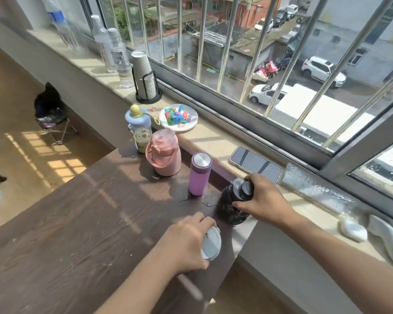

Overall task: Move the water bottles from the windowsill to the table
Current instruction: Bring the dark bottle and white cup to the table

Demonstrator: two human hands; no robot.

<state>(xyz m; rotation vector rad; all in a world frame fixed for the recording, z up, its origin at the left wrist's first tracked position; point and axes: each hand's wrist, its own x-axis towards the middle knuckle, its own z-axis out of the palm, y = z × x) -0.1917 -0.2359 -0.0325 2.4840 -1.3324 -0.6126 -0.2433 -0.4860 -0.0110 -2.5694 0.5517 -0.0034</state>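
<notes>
Both hands grip bottles at the bench's (66, 211) right edge: left hand (184, 241) over a white lid (211, 243), right hand (262, 200) round a dark bottle's (233, 207) neck. Rigid, probably weighty; hold the body. Clear bottles (117, 55) wait on the far sill (216, 139).

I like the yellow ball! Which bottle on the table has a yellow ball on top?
The pale blue bottle, farthest from the hands at the table's far corner. The pink bottle and purple flask have plain lids.

Single head view, looking forward and down, close over table (77, 211) corner, windowsill (213, 141) and barred window (236, 53) running right.
</notes>
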